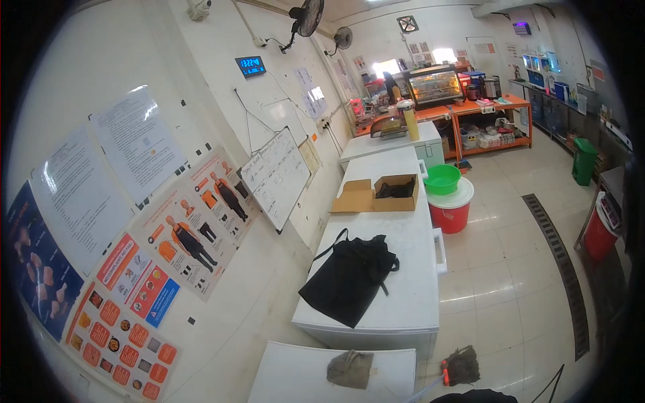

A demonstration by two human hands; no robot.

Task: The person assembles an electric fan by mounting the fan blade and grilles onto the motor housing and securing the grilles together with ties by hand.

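Neither of my hands shows in the head view. At the lower edge, a mop (462,366) with a dark, shaggy head and an orange joint lies on the tiled floor; its pale handle runs out of the picture, so what holds it, if anything, is hidden. Beside it a black shape (476,397) is cut off by the edge, and I cannot make out what it is. A grey-brown cloth (350,369) rests on the nearest white chest freezer (289,373). Spread over the following white freezer (415,302) is a black apron (351,277) with straps.
Past the apron sits an open cardboard box (403,201) with dark contents. A red bucket (449,216) bears a green basin (442,179). A drain grate (561,275) crosses the floor at right. Farther back stand a green bin (584,161) and an orange counter (494,109).
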